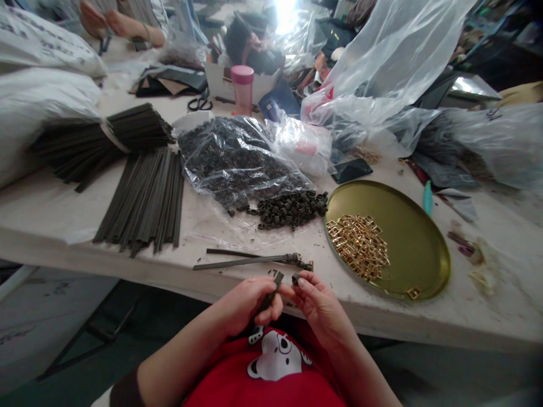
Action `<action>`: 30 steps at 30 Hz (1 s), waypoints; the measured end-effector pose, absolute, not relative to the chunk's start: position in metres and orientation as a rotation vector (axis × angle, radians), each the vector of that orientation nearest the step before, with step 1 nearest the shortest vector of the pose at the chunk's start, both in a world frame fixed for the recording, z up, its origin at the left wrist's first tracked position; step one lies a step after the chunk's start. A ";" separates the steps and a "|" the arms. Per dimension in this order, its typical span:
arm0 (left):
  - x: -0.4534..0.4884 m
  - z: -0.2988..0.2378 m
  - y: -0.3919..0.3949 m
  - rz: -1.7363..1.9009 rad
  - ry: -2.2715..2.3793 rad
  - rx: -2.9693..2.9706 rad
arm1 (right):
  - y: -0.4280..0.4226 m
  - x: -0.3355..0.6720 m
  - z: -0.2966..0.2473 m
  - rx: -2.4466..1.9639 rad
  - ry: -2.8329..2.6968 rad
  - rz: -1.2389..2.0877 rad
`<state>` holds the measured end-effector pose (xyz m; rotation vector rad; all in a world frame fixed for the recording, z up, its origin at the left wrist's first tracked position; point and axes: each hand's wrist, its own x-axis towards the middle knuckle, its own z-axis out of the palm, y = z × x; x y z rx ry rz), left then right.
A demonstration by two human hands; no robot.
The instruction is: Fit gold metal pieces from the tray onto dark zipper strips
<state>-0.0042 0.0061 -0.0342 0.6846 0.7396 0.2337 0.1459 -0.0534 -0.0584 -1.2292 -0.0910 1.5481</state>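
My left hand (254, 302) is closed around a dark strap (271, 294), whose end sticks up past the fingers. Between thumb and fingertips, my right hand (318, 305) pinches a small dark strap loop (296, 279), a little apart from the strap's end. Just beyond the hands lie two straps with gold buckles (254, 260) on the table. Past them is a heap of dark loops (292, 209), spilling from a clear plastic bag (241, 152). Gold buckles (360, 246) are piled on a round gold tray (411, 243) to the right.
Loose dark strips (148, 198) and a tied bundle (136, 127) lie at left beside white sacks (42, 107). A pink-lidded bottle (242, 90), black scissors (199, 103) and a phone (352, 170) stand or lie farther back. Another person's hands (119, 24) are at the far left.
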 end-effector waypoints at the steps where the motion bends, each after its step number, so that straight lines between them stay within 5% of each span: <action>1: -0.005 -0.035 0.006 0.228 0.723 0.636 | -0.053 0.145 -0.057 -1.211 -0.072 1.567; 8: -0.006 -0.036 0.004 0.165 0.664 0.604 | -0.055 0.140 -0.052 -1.164 -0.173 1.662; 23: -0.005 -0.026 0.005 -0.121 0.858 1.764 | -0.063 0.150 -0.065 -1.519 -1.075 1.258; 30: -0.005 -0.028 0.002 -0.191 0.793 1.814 | -0.069 0.147 -0.068 -1.448 -1.034 1.393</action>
